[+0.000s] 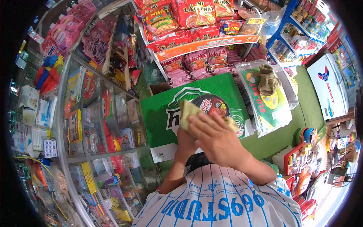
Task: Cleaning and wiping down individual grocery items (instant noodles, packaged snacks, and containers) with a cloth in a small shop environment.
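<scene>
A folded yellow cloth (187, 111) is between my hands above a green beer carton (154, 122). My left hand (185, 143) grips the cloth from below, its fingers partly hidden. Across the top lies my right hand (217, 139), fingers stretched out and slightly blurred, with a corner of cloth showing past its far side. Just beyond the hands, a round black food bowl (212, 103) with a printed lid rests on the carton. My right hand hides its near edge.
Packs of instant noodles (195, 12) fill a rack behind the carton. To the right, a brown knitted cloth item (268, 79) lies on a plastic-wrapped printed package (266, 113). A glass display case (110, 154) stands at left, a white Sanaky freezer (327, 86) at far right.
</scene>
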`<action>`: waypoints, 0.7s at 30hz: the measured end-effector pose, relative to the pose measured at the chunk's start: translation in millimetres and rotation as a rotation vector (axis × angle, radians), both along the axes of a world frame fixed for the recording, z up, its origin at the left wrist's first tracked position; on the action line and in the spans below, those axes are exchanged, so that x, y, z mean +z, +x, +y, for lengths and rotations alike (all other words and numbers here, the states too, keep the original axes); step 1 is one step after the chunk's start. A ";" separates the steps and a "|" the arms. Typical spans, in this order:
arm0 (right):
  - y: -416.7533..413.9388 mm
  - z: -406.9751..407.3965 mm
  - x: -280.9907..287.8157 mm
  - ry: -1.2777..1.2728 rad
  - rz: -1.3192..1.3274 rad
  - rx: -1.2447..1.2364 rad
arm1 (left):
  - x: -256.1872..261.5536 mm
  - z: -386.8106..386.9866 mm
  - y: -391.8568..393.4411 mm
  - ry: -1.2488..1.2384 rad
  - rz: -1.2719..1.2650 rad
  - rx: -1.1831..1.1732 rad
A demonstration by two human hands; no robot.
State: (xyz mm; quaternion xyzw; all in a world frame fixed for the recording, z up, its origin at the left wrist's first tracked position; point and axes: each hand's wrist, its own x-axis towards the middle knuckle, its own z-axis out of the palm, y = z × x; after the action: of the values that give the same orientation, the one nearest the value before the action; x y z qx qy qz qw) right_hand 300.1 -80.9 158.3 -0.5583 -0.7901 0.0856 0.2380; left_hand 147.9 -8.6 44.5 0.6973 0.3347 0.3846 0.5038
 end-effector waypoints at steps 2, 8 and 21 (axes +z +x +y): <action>15.9 -3.7 -1.1 0.015 -0.067 -0.128 | 9.4 0.3 11.4 0.076 -0.069 0.091; 13.4 23.7 -6.9 0.081 -0.121 -0.365 | 8.1 0.5 12.9 0.056 -0.011 0.157; 23.3 13.3 -3.4 0.045 -0.143 -0.312 | -4.9 1.2 16.8 0.049 -0.129 0.126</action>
State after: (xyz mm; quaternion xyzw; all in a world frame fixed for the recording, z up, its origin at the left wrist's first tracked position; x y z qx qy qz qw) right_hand 323.4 -67.6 154.9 -0.6734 -0.7105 -0.0100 0.2038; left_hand 164.7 -7.4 39.6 0.6609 0.3354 0.4676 0.4817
